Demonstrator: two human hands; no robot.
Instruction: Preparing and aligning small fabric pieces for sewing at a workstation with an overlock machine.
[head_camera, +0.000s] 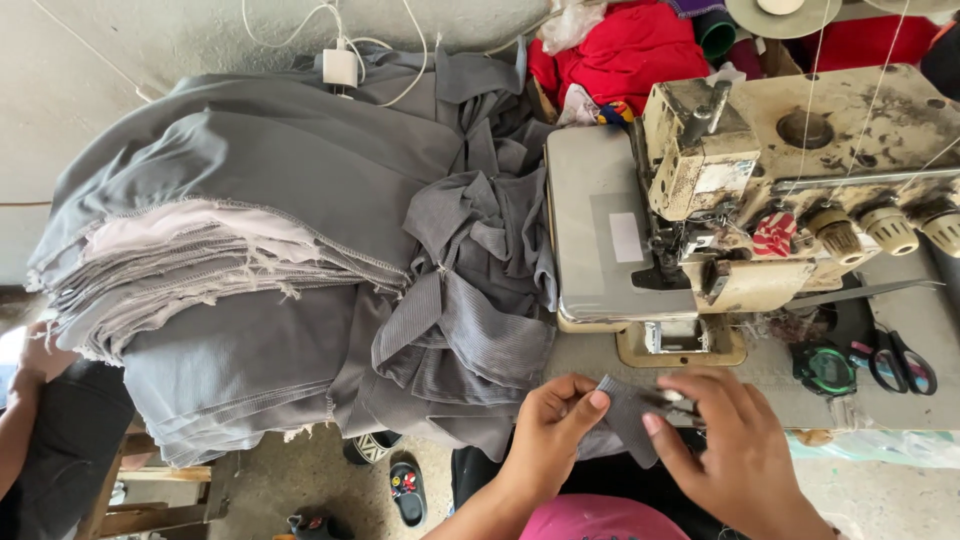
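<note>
A small piece of grey ribbed fabric (627, 412) is held between both hands at the front edge of the sewing table. My left hand (553, 428) pinches its left end between thumb and fingers. My right hand (735, 450) grips its right side, fingers curled over it. Just beyond them stands a worn cream overlock sewing machine (780, 190) with its grey bed plate (590, 230). To the left of the machine lies a loose heap of grey ribbed strips (470, 300).
A tall stack of folded grey and pale fabric pieces (230, 260) fills the left. Scissors (895, 362) and a green-rimmed round object (824, 368) lie right of the machine. Red cloth (625, 50) is behind. Another person's arm (25, 400) shows at far left. A sandal (406, 492) lies on the floor.
</note>
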